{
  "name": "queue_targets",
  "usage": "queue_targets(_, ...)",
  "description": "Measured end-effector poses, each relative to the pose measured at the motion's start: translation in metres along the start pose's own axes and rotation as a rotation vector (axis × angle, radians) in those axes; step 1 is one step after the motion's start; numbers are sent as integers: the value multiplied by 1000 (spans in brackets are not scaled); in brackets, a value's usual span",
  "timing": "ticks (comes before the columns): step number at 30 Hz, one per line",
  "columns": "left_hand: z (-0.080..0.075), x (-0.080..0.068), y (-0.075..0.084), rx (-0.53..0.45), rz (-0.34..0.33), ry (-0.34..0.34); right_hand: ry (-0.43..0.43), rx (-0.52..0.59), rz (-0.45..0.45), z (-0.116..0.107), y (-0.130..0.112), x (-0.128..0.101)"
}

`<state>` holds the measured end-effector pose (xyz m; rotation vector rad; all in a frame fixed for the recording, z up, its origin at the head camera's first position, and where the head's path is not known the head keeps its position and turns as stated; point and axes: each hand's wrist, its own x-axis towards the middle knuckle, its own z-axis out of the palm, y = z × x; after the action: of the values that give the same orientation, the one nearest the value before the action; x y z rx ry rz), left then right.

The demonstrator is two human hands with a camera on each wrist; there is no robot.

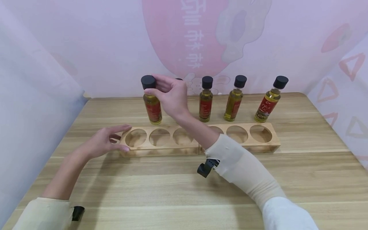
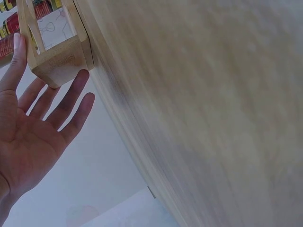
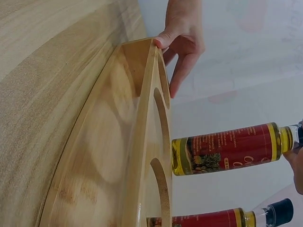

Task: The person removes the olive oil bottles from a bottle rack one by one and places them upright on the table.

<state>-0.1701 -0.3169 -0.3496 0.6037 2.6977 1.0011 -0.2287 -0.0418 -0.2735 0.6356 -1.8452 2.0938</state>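
Note:
In the head view my right hand (image 1: 173, 95) reaches over the rack and pinches the leftmost olive oil bottle (image 1: 153, 110) by its neck, just below the black cap. The right wrist view shows this bottle (image 3: 227, 149) upright beside the rack; whether its base touches the table cannot be told. My left hand (image 1: 100, 142) holds the left end of the wooden rack (image 1: 164, 151), thumb at the front corner and index finger at the back corner. Round holes run along the rack's top. Its other fingers spread past the end in the left wrist view.
Behind the rack stand more oil bottles, among them one in the middle (image 1: 205, 108), another (image 1: 233, 107), and one far right (image 1: 267, 105). One more is mostly hidden behind my right hand. A printed cloth (image 1: 115, 48) hangs behind the wooden table (image 1: 161, 191).

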Motion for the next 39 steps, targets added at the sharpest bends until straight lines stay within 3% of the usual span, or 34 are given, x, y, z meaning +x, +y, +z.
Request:
queue_targets(13, 0, -1, 2, -1, -8, -6, 58, -26, 80, 8, 14, 2)
queue_targets(23, 0, 0, 3, 3, -10, -4, 94, -101, 79, 13, 26, 2)
queue_targets(39, 0, 0, 3, 6, -3, 1, 103, -99, 101, 18, 41, 4)
